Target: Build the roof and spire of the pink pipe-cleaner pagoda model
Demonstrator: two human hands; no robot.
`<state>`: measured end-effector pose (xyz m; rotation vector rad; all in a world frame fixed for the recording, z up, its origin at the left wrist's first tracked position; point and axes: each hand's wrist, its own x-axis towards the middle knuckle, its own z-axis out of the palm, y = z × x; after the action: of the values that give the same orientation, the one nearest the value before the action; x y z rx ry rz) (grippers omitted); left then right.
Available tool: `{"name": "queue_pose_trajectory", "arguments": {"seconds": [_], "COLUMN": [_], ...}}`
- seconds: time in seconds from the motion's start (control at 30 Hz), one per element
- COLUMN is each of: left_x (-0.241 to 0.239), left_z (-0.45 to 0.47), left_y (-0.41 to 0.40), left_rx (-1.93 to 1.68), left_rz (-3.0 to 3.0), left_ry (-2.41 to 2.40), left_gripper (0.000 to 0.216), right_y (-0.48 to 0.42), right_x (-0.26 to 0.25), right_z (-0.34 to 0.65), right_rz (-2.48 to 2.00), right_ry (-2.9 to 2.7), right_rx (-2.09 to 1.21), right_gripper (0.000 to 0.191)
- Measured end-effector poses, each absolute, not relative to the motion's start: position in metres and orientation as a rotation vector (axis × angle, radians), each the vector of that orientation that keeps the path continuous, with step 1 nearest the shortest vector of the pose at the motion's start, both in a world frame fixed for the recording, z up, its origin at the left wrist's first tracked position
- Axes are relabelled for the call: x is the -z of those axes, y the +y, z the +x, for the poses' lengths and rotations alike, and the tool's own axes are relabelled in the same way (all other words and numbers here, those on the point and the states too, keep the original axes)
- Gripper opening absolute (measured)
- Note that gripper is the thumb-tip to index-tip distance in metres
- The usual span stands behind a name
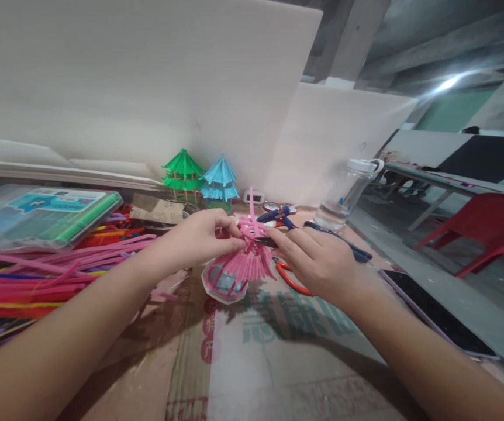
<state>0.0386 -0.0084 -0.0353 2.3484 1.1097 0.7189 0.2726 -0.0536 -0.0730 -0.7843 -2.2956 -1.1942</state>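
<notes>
A small pink pavilion made of pipe cleaners (252, 264) stands in front of me on a pale, many-sided base (225, 297). At its upper left, my left hand (203, 237) is closed in a pinch on the pink pipe cleaners of the top. From the right, my right hand (317, 257) grips a slim dark tool (266, 240) that looks like tweezers, its tip at the pink roof. One pink strand (252, 202) sticks straight up. The fingers hide part of the roof. Behind it lies a blue glue gun (278, 216); orange-handled scissors (291, 279) lie beneath my right hand.
Green (183, 169) and light-blue (220, 175) pavilions stand at the back. Bundles of coloured pipe cleaners (59, 275) and a plastic case (41, 213) fill the left. On the right are dark-handled pliers (344, 240), a water bottle (344, 193) and a phone (440, 313).
</notes>
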Motion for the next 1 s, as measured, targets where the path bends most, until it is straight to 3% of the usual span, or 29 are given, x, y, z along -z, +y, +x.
{"name": "queue_pose_trajectory", "arguments": {"seconds": [1.0], "left_x": [0.0337], "left_z": [0.0365], "left_y": [-0.0068], "left_rx": [-0.727], "left_rz": [2.377], "left_ry": [1.131], "left_gripper": [0.023], "right_y": [-0.0487], "right_x": [0.0753], "right_z": [0.2753], "right_rz": [-0.744], "right_ry": [-2.228], "right_rx": [1.17], "right_gripper": [0.028]}}
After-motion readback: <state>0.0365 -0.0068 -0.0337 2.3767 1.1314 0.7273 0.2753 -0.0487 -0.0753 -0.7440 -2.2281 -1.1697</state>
